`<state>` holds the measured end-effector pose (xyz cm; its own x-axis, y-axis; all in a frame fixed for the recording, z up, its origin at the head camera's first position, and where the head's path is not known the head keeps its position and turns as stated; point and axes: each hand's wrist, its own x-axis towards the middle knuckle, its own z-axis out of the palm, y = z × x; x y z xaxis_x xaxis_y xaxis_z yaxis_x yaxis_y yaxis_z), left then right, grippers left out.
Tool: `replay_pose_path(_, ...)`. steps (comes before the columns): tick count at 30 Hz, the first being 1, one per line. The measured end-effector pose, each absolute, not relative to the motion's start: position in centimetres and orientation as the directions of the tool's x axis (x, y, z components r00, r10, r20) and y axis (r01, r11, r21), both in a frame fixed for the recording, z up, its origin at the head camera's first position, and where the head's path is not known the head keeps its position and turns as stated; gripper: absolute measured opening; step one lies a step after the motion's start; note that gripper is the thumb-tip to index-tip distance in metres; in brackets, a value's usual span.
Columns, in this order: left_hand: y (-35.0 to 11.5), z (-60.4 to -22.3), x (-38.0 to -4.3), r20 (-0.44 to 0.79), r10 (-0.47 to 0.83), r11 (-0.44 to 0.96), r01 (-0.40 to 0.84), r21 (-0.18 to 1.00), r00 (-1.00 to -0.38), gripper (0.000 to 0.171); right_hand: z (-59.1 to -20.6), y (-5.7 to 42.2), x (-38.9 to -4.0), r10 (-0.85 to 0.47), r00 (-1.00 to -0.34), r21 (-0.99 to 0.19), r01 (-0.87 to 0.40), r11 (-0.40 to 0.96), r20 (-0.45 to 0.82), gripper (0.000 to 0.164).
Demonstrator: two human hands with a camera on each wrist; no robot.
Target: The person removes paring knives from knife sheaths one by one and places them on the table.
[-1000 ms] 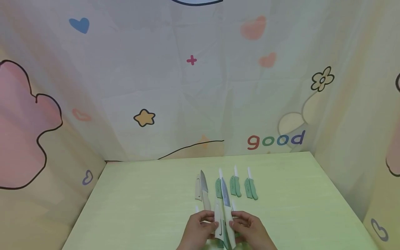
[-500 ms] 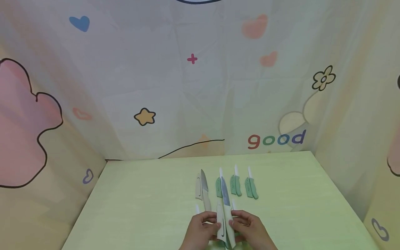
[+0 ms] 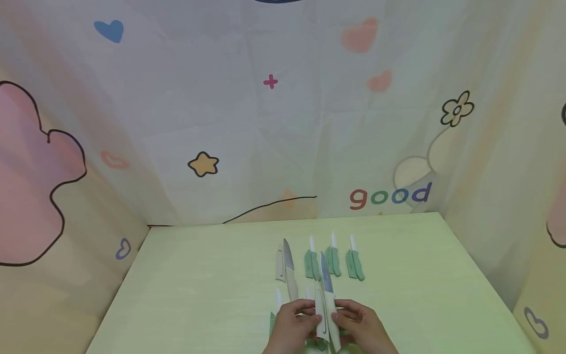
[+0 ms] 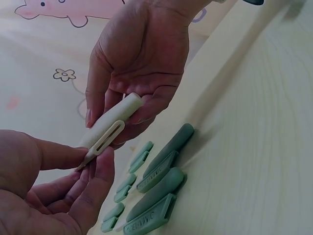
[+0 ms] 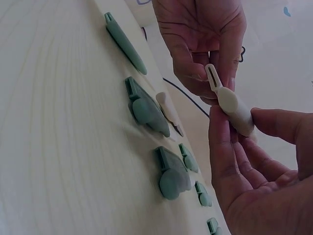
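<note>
In the head view my left hand (image 3: 294, 324) pinches a cream blade cover (image 3: 322, 322) between thumb and fingers. My right hand (image 3: 362, 324) grips the cream handle of a kitchen knife (image 3: 327, 278), its bare metal blade pointing away from me. Cover and knife are held up side by side, with the blade reaching out past the cover. From the left wrist, the cover's slotted end (image 4: 108, 138) overlaps the handle (image 4: 115, 115). Another cream-handled knife (image 3: 290, 282) lies on the table, with its cover (image 3: 280, 265) beside it.
Three small white-bladed, green-handled knives (image 3: 355, 263) lie in a row at the back, green covers alongside. Several larger green-handled knives with covers (image 4: 151, 205) lie nearer, partly hidden below my hands in the head view. A patterned curtain (image 3: 247, 123) encloses the pale table (image 3: 199, 295).
Both hands have shifted slightly right with the knife and cover. The cover now sits closer to the knife handle. A green cover has come into sight left of my left hand.
</note>
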<state>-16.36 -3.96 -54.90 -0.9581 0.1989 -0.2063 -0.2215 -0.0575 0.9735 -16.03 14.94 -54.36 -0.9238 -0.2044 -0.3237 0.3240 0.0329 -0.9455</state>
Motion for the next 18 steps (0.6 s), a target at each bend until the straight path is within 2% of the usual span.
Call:
replay_pose_path(6,-2.8,-55.1,-16.6,-0.211,0.186,-0.068,-0.227,0.972,-0.96,0.031,-54.8,16.2,-16.0,-0.176,-0.925,-0.941,0.334,0.05,-0.337,0.056)
replay_pose_path(11,-2.0,-54.8,-16.5,-0.224,0.151,0.034,-0.221,0.975,-0.963,0.029,-55.1,17.4,-15.8,-0.16,-0.928,-0.941,0.333,0.052,-0.337,0.057)
replay_pose_path(18,-0.8,-55.1,-16.7,-0.173,0.139,0.125,-0.157,0.98,-0.975,0.023,-55.3,18.7,-15.4,-0.133,-0.925,-0.935,0.351,0.059,-0.356,0.057)
